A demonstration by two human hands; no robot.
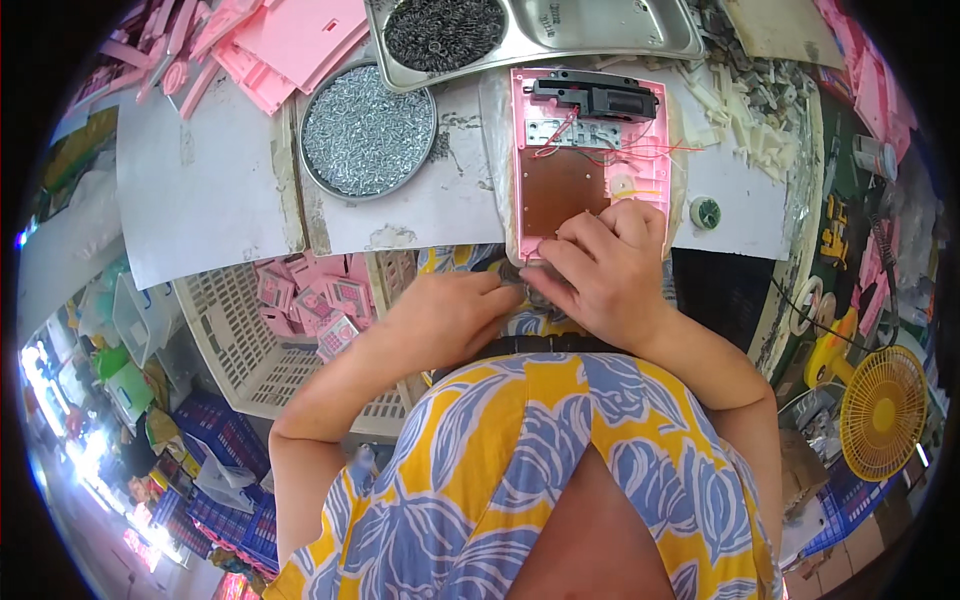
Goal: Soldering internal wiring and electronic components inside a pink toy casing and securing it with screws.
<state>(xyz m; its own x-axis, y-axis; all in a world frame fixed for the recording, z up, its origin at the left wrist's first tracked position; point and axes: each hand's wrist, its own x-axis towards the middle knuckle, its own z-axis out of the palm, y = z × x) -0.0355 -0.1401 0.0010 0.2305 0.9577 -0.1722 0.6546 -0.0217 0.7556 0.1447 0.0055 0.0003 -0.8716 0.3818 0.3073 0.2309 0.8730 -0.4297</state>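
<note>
A pink plastic housing [518, 185] lies in front of me at the table's near edge. Inside it are a brown board [560, 190], a metal strip [590, 133], a black mechanism [610, 100] and thin red wires [650, 148]. My right hand [615, 275] is bent over the housing's near right part, index finger and thumb closed at its near edge. Just below the near left corner, my left hand [450, 310] has its fingers curled together. Whatever its fingertips may hold is hidden.
A round dish of small silver screws [368, 130] sits left of the housing. Behind stands a metal tray [600, 30] with dark springs [443, 32]. White plastic pieces [765, 130] lie at right. A crate [235, 340] holds pink parts; a yellow fan [884, 412] stands at far right.
</note>
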